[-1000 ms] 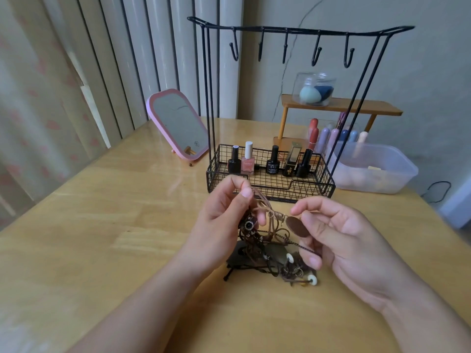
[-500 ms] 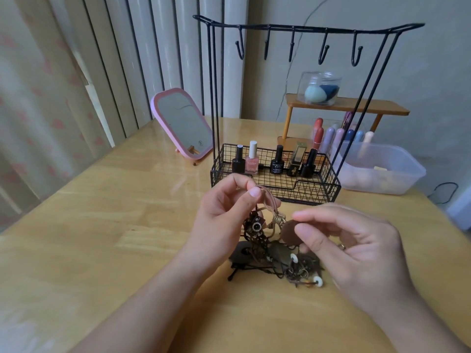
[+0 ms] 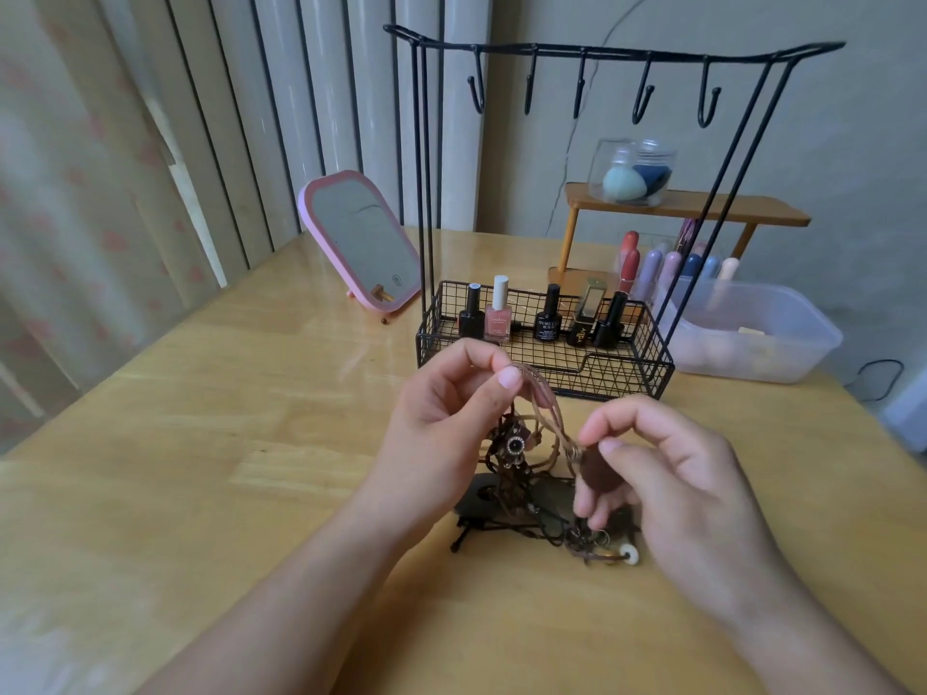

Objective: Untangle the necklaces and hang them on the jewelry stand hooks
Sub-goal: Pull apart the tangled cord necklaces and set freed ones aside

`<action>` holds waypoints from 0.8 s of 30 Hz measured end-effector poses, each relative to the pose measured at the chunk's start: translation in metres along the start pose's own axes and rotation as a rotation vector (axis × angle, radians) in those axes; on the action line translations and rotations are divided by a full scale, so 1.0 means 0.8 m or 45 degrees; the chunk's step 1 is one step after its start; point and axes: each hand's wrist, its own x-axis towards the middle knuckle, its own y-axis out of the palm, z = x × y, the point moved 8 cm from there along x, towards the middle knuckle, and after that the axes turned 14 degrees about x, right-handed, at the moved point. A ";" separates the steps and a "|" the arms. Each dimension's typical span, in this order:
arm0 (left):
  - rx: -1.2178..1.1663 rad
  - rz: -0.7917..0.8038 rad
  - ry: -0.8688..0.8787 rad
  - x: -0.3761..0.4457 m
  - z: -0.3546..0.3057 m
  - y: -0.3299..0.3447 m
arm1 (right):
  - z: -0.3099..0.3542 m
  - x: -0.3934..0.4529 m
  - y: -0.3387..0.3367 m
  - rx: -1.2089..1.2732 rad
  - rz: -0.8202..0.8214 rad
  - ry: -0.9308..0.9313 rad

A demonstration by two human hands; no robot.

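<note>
Behind the table (image 3: 200, 443), the stand (image 3: 602, 52) hooks hang empty; left hand (image 3: 441, 418) pinches cords (image 3: 544, 398) up, right hand (image 3: 667, 474) pinches the pendant (image 3: 597, 471) lower-right, above the tangle (image 3: 542, 514).

Pale wooden table (image 3: 210, 443) in daylight; cracked grey-green wall (image 3: 827, 143) far right, patterned curtain (image 3: 75, 203) and vertical blinds (image 3: 281, 117) at far left.
</note>
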 end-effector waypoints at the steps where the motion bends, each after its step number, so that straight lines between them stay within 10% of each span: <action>1: -0.022 0.010 -0.008 0.000 0.000 0.002 | -0.002 0.000 0.003 0.022 0.025 0.030; 15: 0.064 0.151 0.094 -0.004 -0.011 0.011 | 0.013 0.000 0.007 -0.224 -0.112 -0.219; 24: 0.383 0.272 0.094 -0.007 -0.010 0.017 | -0.026 0.009 -0.009 0.145 0.057 0.304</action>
